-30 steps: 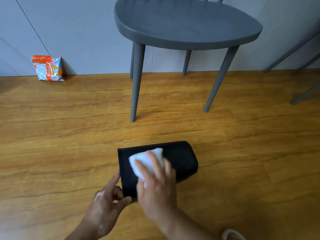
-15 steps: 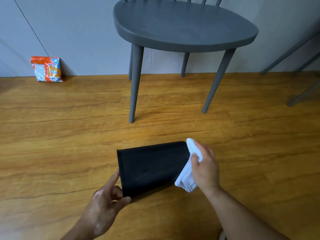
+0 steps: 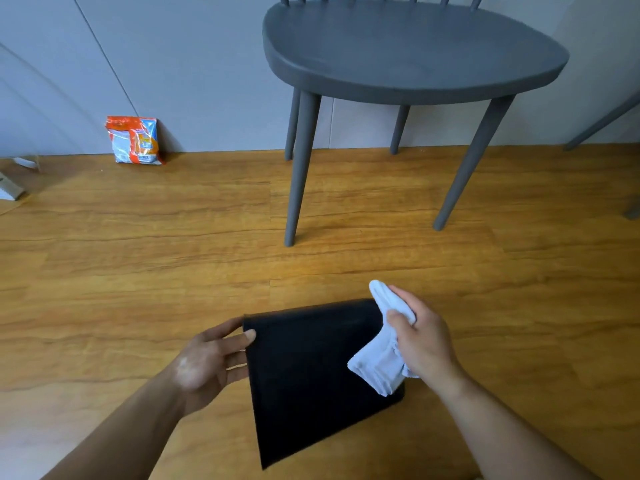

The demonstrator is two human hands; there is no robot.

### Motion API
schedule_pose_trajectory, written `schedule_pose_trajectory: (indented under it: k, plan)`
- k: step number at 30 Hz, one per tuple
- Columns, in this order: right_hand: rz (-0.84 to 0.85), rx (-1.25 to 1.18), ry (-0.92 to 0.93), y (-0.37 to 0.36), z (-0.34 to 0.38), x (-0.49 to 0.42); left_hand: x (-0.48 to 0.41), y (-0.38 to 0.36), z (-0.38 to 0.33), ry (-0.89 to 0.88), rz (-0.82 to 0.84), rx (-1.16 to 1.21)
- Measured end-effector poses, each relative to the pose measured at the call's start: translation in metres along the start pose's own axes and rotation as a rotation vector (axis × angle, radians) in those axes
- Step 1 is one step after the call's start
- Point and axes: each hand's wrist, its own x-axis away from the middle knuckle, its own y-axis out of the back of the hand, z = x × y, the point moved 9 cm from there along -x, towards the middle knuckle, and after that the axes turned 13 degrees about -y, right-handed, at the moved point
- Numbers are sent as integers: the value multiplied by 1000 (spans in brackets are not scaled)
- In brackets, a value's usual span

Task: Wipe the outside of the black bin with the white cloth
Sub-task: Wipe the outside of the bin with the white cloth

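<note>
Black bin (image 3: 311, 368) lies on its side down by the wooden floor (image 3: 138, 271); I judge it light, stiff and easily rolled. My left hand (image 3: 207, 362) pinches its open rim, the best hold; my right hand (image 3: 422, 344) clutches the bunched white cloth (image 3: 381, 362) against its closed end.

A grey chair (image 3: 412, 53) stands on the wood-plank floor (image 3: 138, 271) by the wall (image 3: 207, 64), an orange-and-white packet (image 3: 135, 140) leaning on the wall well left of it. Nearer, the black bin (image 3: 304, 368) lies sideways, floor contact unclear.
</note>
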Motion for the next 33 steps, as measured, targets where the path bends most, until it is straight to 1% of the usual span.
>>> schedule_pose_trajectory:
  k: [3,6,11,15,17,20,22,23,25,27,30,33]
  plan:
    - [-85,186,124,-15,-1,-1,0,7,11,-51,5,97]
    - [-151,318,165,-31,-7,-8,4,9,19,-104,-20,117]
    - [-181,555,145,-62,-6,-13,22,4,36,-140,-59,-160]
    - [-299,682,226,-85,11,7,17,8,39,-144,-79,-223]
    - [-258,717,303,-116,24,37,14,10,38,-158,-86,-231]
    - [-138,712,435,-171,42,92,13,12,38,-155,-102,-243]
    - [-71,712,530,-192,47,116,13,13,39,-161,-122,-261]
    - [-59,712,557,-192,49,116,13,14,40,-164,-129,-269]
    - [-53,728,548,-175,42,102,12,15,40,-172,-140,-266]
    - [-105,743,460,-140,26,74,12,16,39,-174,-147,-250]
    - [-244,690,294,-77,-5,32,12,15,40,-176,-135,-223]
    - [-263,661,245,-53,-20,17,11,16,41,-166,-137,-221]
